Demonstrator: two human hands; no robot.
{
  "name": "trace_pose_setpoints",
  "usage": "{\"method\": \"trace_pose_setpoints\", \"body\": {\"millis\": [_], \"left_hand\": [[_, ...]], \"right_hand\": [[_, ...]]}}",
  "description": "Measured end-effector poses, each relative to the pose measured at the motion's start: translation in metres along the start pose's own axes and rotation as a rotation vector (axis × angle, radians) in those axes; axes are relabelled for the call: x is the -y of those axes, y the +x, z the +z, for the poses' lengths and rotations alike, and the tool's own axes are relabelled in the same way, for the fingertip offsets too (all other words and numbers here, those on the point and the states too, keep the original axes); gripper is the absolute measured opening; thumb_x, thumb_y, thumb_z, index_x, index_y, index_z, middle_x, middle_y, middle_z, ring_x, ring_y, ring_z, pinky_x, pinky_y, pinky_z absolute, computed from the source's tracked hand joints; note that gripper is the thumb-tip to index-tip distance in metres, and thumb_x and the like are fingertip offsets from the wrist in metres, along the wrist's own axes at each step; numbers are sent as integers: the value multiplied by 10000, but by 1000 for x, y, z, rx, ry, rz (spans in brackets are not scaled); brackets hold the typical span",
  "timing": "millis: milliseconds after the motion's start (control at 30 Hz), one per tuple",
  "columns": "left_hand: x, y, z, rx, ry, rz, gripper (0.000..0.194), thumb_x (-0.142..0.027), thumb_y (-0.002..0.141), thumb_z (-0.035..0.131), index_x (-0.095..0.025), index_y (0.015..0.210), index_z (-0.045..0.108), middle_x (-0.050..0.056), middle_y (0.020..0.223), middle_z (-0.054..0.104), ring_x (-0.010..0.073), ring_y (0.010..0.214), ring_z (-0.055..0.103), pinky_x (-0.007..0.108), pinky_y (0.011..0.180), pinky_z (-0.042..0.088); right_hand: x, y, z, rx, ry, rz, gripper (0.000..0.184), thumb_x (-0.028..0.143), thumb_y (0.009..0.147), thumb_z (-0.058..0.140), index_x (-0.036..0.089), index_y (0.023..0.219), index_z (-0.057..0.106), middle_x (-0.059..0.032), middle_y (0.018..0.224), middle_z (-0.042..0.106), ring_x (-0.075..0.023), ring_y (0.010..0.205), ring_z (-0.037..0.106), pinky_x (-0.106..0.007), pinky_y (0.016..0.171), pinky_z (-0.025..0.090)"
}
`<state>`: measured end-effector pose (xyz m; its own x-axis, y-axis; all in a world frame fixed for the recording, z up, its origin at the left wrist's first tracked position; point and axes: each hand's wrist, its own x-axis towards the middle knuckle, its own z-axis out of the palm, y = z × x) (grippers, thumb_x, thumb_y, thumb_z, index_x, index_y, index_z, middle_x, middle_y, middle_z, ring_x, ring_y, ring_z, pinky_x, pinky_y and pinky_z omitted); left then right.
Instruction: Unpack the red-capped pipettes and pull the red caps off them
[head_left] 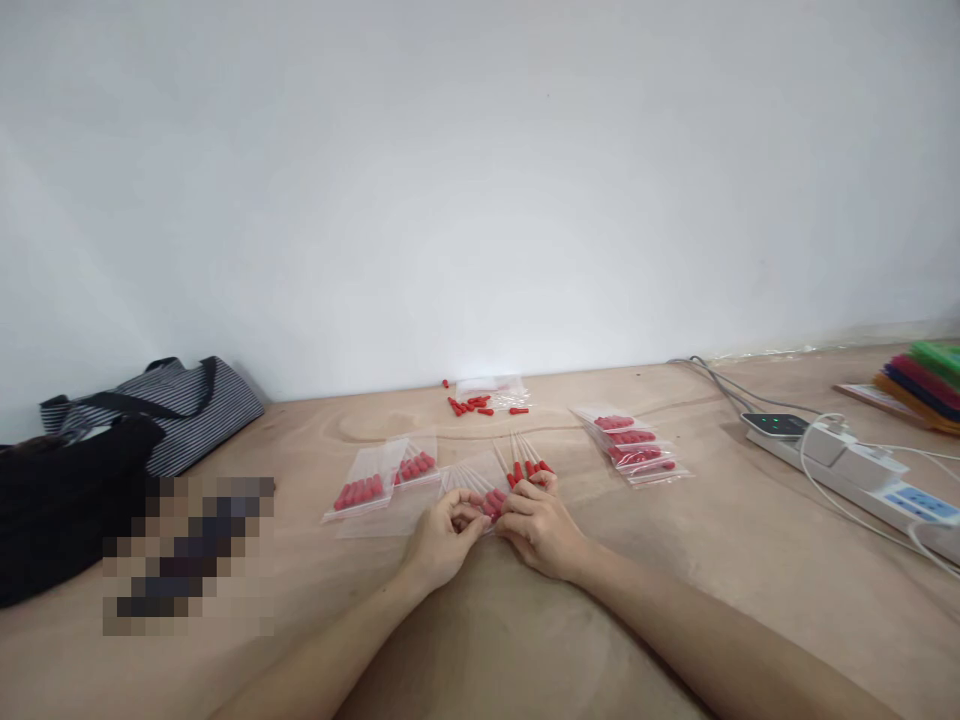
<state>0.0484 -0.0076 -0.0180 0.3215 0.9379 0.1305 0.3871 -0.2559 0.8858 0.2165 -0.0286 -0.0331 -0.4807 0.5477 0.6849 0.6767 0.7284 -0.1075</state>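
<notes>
Both hands meet at the middle of a wooden table (525,640). My left hand (442,535) is curled, pinching a clear plastic bag (469,485) that has red-capped pieces inside. My right hand (541,525) is closed round a bunch of thin clear sticks with red caps (525,462), fanned out above its fingers. Two filled clear bags (379,480) lie just left of the hands. A stack of filled bags (634,448) lies to the right. Loose red caps (472,404) and an empty bag sit near the wall.
A striped bag (169,405) and a dark bag (60,500) sit at the left, with a blurred patch beside them. At the right lie a white power strip (862,470) with cables and a charger, and coloured folders (926,380). A white wall stands behind.
</notes>
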Motion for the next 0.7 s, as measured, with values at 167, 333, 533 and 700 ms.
{"method": "trace_pose_setpoints", "body": {"millis": [167,333,533,700], "left_hand": [[7,-3,2,-31,58,42,148,-289,693,557,-181,769,490,-32,581,630,116,517,545,212,500,378],[12,-1,1,-88,22,42,153,-309,690,557,-178,680,478,-29,533,588,115,487,533,207,470,367],[8,-2,2,-106,-76,57,174,-316,681,572,-176,738,487,-23,573,599,124,541,564,208,503,405],[9,-5,0,-283,-67,115,191,-350,707,540,-180,665,463,-56,507,500,91,443,487,186,427,371]], "right_hand": [[1,2,-1,27,27,23,182,134,794,453,185,661,566,8,648,563,-128,703,413,-358,753,202],[3,2,-2,67,49,29,182,137,796,452,191,666,567,6,649,567,-131,711,429,-369,776,194],[3,-1,-6,79,60,24,156,137,786,469,214,692,567,20,666,588,-142,766,449,-390,817,185],[-1,-1,-9,87,46,18,158,144,795,475,224,691,563,39,727,623,-147,833,464,-399,837,177]]}}
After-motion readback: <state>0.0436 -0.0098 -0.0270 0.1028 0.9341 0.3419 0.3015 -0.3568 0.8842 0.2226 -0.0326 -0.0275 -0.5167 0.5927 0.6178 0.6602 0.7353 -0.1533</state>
